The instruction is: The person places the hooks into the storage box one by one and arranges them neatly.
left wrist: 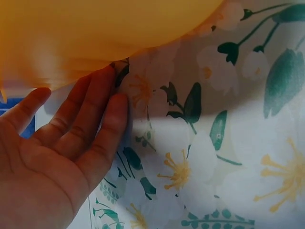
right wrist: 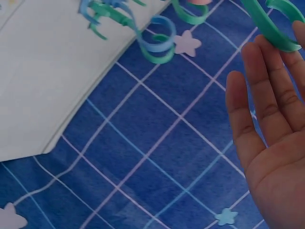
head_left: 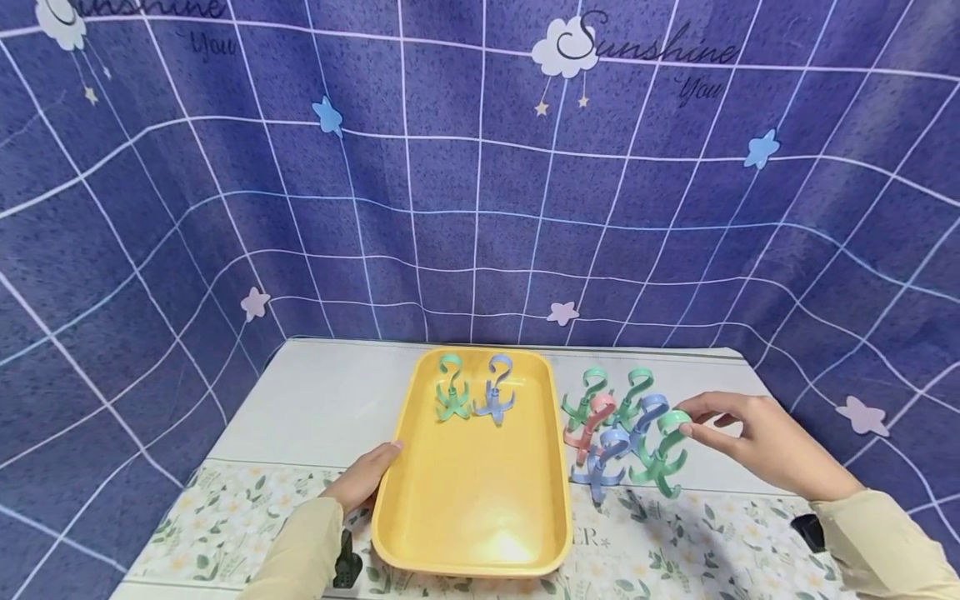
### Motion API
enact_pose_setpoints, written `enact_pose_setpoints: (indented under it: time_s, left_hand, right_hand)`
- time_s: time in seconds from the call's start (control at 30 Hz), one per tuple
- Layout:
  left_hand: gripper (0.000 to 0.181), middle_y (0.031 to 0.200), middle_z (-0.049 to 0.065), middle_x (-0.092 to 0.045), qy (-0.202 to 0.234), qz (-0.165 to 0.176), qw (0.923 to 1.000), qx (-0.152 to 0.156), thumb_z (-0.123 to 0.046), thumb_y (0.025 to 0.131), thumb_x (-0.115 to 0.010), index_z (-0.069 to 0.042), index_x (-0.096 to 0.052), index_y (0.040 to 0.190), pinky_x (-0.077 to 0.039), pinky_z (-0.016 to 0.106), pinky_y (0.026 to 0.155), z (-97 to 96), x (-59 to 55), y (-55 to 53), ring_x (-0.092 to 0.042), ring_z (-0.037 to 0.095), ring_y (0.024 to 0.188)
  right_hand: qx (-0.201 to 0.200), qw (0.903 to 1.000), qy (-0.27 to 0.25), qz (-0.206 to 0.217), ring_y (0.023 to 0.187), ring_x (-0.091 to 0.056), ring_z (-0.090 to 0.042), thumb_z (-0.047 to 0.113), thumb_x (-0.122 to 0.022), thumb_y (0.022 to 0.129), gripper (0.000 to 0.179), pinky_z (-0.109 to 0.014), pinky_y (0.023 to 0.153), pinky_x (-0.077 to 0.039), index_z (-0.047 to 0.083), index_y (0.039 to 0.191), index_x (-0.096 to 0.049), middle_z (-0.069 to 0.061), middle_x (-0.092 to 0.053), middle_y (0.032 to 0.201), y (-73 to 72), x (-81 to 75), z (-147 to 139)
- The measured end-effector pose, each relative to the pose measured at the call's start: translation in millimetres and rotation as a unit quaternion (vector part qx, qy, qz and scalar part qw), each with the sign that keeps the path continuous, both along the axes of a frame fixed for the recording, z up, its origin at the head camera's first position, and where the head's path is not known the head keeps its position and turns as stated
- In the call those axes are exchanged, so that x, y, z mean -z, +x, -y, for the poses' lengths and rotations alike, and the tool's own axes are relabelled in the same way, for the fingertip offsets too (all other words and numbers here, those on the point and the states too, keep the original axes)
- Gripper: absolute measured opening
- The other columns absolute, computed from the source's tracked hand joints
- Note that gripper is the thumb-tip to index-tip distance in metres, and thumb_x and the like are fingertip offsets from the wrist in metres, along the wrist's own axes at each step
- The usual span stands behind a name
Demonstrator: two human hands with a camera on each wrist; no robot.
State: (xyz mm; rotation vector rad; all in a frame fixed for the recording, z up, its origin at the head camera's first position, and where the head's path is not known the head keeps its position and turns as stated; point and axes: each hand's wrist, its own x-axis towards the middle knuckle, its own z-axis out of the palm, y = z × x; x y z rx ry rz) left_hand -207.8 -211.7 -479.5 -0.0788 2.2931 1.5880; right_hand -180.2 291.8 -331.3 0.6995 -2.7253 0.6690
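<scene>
My right hand [head_left: 738,429] pinches the curled top of a green four-armed hanging hook [head_left: 660,467]. That hook is beside a cluster of similar hooks on the table, among them a pink hook [head_left: 588,433] and a blue hook [head_left: 600,471]. In the right wrist view only part of the held green hook [right wrist: 269,28] shows at the fingertips. My left hand [head_left: 363,477] touches the left side of a yellow tray [head_left: 472,500]; its fingers [left wrist: 78,114] look fairly straight against the tray's outer wall. Inside the tray's far end lie a green hook [head_left: 453,402] and a blue hook [head_left: 493,404].
The table [head_left: 337,392] has a white back half and a floral cloth [head_left: 247,508] in front. A dark blue grid-patterned curtain [head_left: 450,233] hangs behind and at both sides. More green hooks [head_left: 581,408] stand close to the tray's right rim.
</scene>
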Motion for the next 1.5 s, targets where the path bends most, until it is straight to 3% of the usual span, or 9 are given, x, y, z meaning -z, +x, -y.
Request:
enact_pose_setpoints:
  time_s: [0.2,0.6,1.0,1.5]
  left_hand:
    - [0.060,0.100,0.012,-0.069,-0.006,0.005,0.9998,-0.020,-0.045,0.111,-0.036,0.003,-0.043,0.147,-0.059,0.043,0.072,-2.2,-1.0,0.2,-0.070,0.026,0.083]
    - [0.062,0.100,0.012,-0.068,-0.001,0.010,0.9998,-0.017,-0.046,0.111,-0.037,0.003,-0.042,0.148,-0.059,0.042,0.072,-1.7,-1.3,-0.9,-0.070,0.026,0.084]
    - [0.062,0.098,0.013,-0.069,0.001,0.007,0.9999,-0.008,-0.046,0.111,-0.037,0.005,-0.042,0.146,-0.060,0.042,0.071,-0.8,-1.7,0.5,-0.071,0.027,0.082]
    - [0.062,0.100,0.012,-0.069,0.000,0.008,0.9999,-0.014,-0.045,0.111,-0.038,0.005,-0.042,0.148,-0.059,0.042,0.073,-2.1,-2.4,0.1,-0.070,0.026,0.084]
  right_hand:
    - [-0.016,0.9996,0.005,-0.023,0.087,-0.063,0.000,0.017,-0.078,0.092,0.020,-0.025,0.057,-0.048,0.025,0.111,-0.076,0.009,-0.073,0.104,2.5,-16.5,5.5]
    - [-0.036,0.9986,0.009,-0.037,0.088,-0.064,0.000,0.015,-0.076,0.093,0.022,-0.025,0.058,-0.051,0.023,0.114,-0.075,0.006,-0.073,0.111,5.5,-45.4,19.8]
    - [-0.062,0.9970,0.005,-0.046,0.088,-0.064,-0.002,0.015,-0.076,0.094,0.021,-0.024,0.056,-0.049,0.024,0.113,-0.076,0.007,-0.074,0.109,0.4,-57.1,36.7]
    - [-0.075,0.9971,0.003,0.000,0.087,-0.065,-0.007,0.020,-0.073,0.097,0.017,-0.025,0.059,-0.052,0.021,0.114,-0.076,0.011,-0.073,0.103,-8.3,-67.4,63.8]
